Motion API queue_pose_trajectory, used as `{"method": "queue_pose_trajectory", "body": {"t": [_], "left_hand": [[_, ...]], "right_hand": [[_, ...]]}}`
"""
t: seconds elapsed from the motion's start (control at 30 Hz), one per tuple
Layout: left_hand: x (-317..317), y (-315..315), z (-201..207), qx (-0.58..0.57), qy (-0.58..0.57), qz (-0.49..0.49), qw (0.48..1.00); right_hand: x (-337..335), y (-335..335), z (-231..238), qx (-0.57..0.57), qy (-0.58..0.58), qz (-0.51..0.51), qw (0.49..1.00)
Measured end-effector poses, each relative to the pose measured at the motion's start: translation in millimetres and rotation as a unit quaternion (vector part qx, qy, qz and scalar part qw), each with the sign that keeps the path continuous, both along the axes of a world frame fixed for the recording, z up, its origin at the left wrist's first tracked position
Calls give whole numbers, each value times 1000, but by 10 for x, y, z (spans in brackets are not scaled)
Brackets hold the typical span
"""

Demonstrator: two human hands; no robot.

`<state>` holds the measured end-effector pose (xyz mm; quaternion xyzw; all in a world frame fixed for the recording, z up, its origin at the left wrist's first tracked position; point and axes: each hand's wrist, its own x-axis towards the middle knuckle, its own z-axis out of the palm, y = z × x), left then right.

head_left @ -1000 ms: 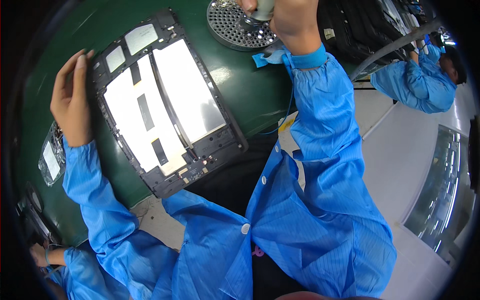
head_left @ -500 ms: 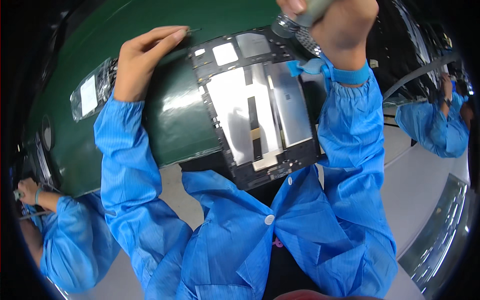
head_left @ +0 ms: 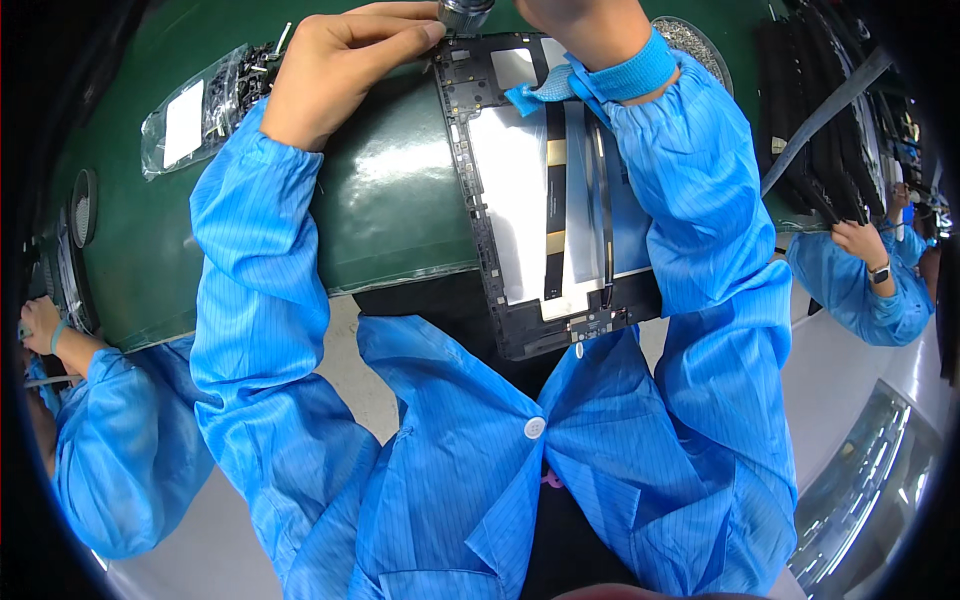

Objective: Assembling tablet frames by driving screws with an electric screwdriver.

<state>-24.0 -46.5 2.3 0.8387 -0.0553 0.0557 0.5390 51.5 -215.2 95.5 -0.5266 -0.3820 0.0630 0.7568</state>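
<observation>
We see a flat black frame (head_left: pixel 490 275) with shiny silver sheets (head_left: pixel 510 200) in it. It lies on the green desk (head_left: pixel 390 170), and its near end pokes out past the edge. A black strip (head_left: pixel 555 215) runs down the frame, and any print on it is too small for us to read. At the far left corner, our left hand (head_left: pixel 340 65) has its thumb and fingers near a silver tool tip (head_left: pixel 466 12), but we cannot tell if they pinch anything. Our right hand (head_left: pixel 585 25) is by the far end, with its fingers out of sight, so we cannot tell if they are apart or clamped. A blue band (head_left: pixel 635 68) goes around that wrist. Past it sits a round metal tray (head_left: pixel 715 55), partly hidden. Left of our left hand is a clear bag (head_left: pixel 215 100) of small black bits, with a white label (head_left: pixel 184 122) we cannot read. Dark panels (head_left: pixel 815 110) stand at the right. Two workers in blue sit farther out, one worker (head_left: pixel 125 450) on each side.
</observation>
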Motion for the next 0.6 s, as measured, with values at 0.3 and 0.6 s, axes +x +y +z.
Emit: {"method": "queue_pose_trajectory", "body": {"t": [0.3, 0.6], "left_hand": [[-41, -110, 18, 23, 3, 10, 1000], [-29, -93, 40, 6, 17, -15, 1000]], "right_hand": [[-68, 59, 52, -23, 22, -4, 999], [-43, 135, -59, -4, -23, 45, 999]]}}
